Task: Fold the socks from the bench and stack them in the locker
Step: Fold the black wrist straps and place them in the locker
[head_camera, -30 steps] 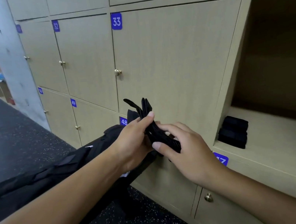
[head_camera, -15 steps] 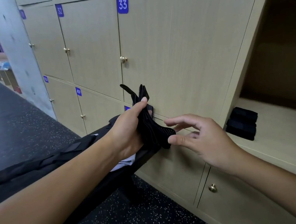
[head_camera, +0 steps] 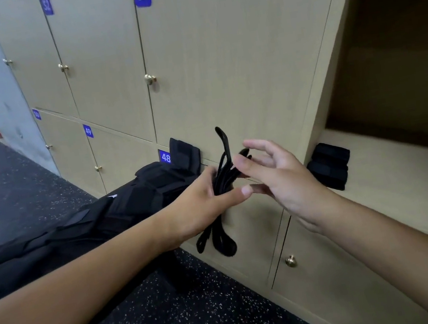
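Left grip (head_camera: 203,205) pinches black socks (head_camera: 221,188) at frame centre, ends hanging toward 6 o'clock. Right grip (head_camera: 279,176), fingers spread, touches the socks at their 3 o'clock side. Folded stack (head_camera: 330,167) lies in the open locker (head_camera: 403,160); worktop (head_camera: 78,233) at 9 o'clock

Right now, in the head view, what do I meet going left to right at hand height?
Black garments piled on the bench → left hand gripping the black socks → right hand, fingers spread → folded socks stacked in the open locker.
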`<state>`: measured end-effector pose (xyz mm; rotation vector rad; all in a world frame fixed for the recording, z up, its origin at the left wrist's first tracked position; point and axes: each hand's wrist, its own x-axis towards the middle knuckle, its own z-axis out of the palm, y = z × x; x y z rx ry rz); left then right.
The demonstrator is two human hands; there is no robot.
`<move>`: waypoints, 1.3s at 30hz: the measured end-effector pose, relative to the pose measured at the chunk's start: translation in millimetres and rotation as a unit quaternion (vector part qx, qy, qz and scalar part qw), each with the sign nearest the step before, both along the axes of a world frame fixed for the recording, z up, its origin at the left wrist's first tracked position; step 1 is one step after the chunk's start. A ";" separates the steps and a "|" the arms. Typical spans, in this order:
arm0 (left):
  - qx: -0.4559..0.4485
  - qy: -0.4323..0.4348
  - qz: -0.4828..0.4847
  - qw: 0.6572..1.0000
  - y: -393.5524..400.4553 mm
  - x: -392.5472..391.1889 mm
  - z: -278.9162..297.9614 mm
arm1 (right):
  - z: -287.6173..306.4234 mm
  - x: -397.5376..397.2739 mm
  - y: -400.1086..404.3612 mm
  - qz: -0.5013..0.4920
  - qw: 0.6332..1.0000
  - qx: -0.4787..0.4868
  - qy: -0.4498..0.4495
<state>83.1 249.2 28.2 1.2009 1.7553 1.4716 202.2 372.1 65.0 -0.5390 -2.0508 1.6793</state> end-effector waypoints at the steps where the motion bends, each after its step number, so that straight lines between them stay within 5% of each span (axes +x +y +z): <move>1: -0.006 0.010 0.008 1.000 0.7 -0.1 -0.9 | -1.1 0.1 1.7 -0.007 1.000 -0.009 0.001; 17: -0.041 0.093 0.020 0.995 8.9 1.2 -9.3 | -0.6 4.5 13.3 -0.009 0.986 -0.150 0.077; 39: -0.036 0.094 -0.035 0.994 6.4 6.9 -7.1 | 5.0 4.4 20.1 -0.058 0.969 -0.211 0.117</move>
